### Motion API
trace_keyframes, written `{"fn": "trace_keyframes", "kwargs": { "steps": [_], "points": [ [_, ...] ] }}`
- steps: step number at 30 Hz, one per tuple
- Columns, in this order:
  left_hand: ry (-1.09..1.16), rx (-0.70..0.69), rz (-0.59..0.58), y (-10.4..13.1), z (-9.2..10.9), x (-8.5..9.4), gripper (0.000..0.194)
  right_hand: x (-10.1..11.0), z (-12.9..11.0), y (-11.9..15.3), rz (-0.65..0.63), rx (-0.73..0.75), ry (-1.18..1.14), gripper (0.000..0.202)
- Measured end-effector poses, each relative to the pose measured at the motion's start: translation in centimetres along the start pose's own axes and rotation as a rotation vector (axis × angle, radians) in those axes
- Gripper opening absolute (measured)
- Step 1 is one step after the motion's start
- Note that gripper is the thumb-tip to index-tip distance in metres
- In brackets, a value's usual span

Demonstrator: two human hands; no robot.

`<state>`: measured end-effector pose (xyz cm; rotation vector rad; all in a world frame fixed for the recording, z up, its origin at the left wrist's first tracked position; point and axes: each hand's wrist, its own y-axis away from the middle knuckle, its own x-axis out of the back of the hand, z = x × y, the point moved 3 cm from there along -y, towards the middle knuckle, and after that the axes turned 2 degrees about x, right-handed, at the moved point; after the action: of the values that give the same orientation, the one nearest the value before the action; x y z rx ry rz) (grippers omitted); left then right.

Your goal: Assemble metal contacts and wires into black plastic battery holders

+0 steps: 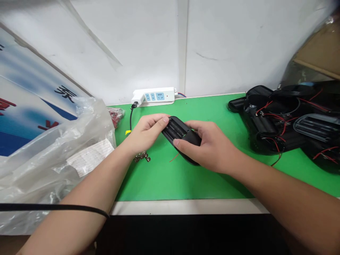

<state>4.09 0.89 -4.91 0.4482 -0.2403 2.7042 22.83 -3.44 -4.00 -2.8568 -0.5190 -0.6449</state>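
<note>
At the left lies a translucent plastic bag (90, 122), then some small metal pieces (142, 157) near the left wrist. The left hand (145, 131) pinches the far end of a black case (180, 131), which is over the middle of the green tabletop (154, 180), and the right hand (211, 147) is closed around its nearer part. At the right there is a pile of black casings (268, 124) with red wires (284, 127).

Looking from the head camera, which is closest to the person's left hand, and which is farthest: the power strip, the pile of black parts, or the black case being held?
From the left hand:
1. Black case: touching, under the thumb.
2. Power strip: just beyond, by the wall.
3. Pile of black parts: far right.
</note>
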Motion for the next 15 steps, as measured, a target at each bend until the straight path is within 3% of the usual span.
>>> {"fn": "trace_keyframes", "kwargs": {
  "steps": [9,15],
  "points": [
    [0.038,-0.051,-0.012,0.02,-0.23,-0.12,0.047,0.11,-0.07,0.01,-0.011,-0.018,-0.067,0.021],
    [0.017,-0.042,0.019,0.10,-0.06,-0.16,0.048,0.04,-0.24,0.13,0.033,0.013,0.018,0.022]
  ]
}}
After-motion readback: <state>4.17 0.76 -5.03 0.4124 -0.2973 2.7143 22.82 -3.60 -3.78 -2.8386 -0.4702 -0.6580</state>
